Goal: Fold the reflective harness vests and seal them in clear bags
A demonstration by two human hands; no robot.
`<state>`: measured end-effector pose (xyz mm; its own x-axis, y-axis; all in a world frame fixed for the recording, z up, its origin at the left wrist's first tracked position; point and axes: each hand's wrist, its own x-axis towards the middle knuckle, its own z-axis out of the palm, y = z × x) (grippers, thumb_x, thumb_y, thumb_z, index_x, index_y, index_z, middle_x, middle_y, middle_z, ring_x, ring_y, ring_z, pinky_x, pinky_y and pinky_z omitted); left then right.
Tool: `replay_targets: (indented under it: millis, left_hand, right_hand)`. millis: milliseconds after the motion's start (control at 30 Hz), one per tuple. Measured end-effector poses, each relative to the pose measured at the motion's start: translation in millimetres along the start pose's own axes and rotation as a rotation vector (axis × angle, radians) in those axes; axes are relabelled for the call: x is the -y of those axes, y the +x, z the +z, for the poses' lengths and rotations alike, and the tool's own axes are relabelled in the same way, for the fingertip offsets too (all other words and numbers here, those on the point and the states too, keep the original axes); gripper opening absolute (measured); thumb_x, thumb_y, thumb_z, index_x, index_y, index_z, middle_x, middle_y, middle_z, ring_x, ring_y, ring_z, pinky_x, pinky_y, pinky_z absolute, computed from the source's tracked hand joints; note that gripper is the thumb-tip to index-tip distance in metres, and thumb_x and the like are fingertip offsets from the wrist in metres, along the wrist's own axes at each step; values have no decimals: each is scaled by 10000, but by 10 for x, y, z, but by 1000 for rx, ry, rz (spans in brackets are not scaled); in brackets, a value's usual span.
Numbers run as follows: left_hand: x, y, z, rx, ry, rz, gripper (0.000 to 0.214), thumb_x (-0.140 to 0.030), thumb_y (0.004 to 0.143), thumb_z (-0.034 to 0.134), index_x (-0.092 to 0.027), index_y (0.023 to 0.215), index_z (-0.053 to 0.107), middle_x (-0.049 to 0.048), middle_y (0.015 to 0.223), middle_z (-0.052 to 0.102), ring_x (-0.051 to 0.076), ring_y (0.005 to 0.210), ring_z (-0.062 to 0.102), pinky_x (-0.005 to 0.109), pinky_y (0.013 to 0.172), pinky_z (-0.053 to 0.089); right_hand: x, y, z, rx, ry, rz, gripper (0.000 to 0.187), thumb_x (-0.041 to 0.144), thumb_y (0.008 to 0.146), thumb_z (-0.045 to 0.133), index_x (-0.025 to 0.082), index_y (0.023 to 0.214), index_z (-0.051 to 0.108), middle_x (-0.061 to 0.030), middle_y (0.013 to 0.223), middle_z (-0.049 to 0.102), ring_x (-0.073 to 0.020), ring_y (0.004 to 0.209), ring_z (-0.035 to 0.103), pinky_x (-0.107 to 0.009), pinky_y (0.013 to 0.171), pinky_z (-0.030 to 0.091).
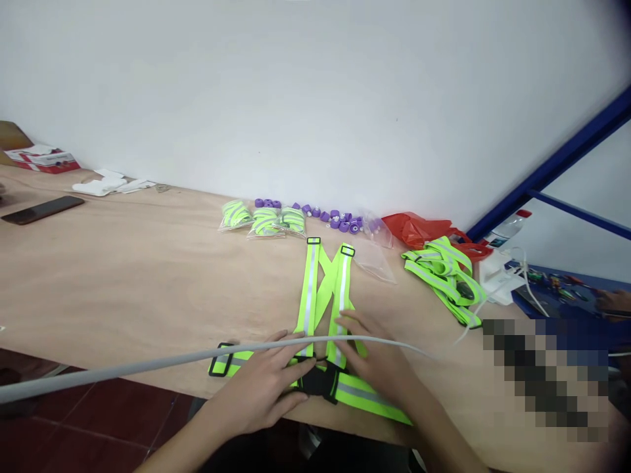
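A neon yellow reflective vest [309, 295] made of silver-striped straps lies on the table near its front edge. Its two shoulder straps run away from me and cross behind, each with a black slider at the far end. A black buckle [318, 381] sits at the waist band. My left hand [269, 384] rests with fingers stretched over the left strap's lower end and the buckle's side. My right hand [372, 351] lies across the right strap, fingers apart. A grey cable [197, 357] passes in front of both hands in the view.
Behind the vest are bagged reflective straps [266, 222], several purple round pieces [340, 220] and a clear bag [374, 263]. To the right lie another reflective vest [444, 269], a red bag [419, 230] and a bottle [510, 230]. A phone [43, 209] and box [42, 159] are left.
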<state>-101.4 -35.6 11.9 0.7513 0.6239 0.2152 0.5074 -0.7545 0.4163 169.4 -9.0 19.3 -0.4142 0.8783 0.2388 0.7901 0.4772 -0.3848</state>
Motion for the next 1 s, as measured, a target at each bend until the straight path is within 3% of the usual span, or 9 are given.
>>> replay_targets:
  millis: [200,367,533,667,833,1000]
  left_hand:
    - [-63,-44,47,-6,55,-87,524,-243,980,608,-303,1491,506,87,1610,416,327,1500,361,566,1189,376]
    - [-65,-78,92,-21,110,-120,513,-287,979,629,-329,1479,521,111,1625,386,347,1515,323,591,1179,368]
    - [-58,-89,101,-28,104,-143,549,-310,967,651,-375,1492,502,82,1626,391,363,1504,341,577,1162,392]
    - [-54,-92,106,-23,101,-155,584,-318,972,642,-398,1520,456,80,1645,353,364,1484,377,573,1138,419]
    - [-50,-88,111,-15,113,-157,578,-316,982,617,-385,1530,444,89,1639,364,361,1483,379,566,1127,434]
    - [-52,-86,127,-25,141,-149,594,-305,982,614,-375,1541,425,85,1650,344,347,1494,366,572,1171,382]
  right_hand:
    - [-405,848,-47,119,-220,155,386,291,994,529,139,1334,626,-155,1437,608,-289,1357,540,-437,1169,395]
    - [-614,1260,48,165,-244,191,390,295,1000,504,155,1347,616,-160,1441,604,-317,1337,555,-439,1123,414]
    - [-784,1465,67,214,-241,251,452,366,1032,450,145,1418,536,-165,1425,617,-321,1275,598,-388,1014,465]
    - [-869,1532,83,234,-240,275,463,378,1042,432,142,1435,499,-166,1460,587,-304,1285,587,-366,1025,441]
    - [-919,1546,80,253,-254,302,437,357,1034,454,151,1416,505,-168,1470,575,-299,1293,581,-352,1012,439]
    - [-911,1674,16,282,-277,338,430,388,1021,471,165,1374,569,-172,1349,669,-307,1182,655,-351,910,487]
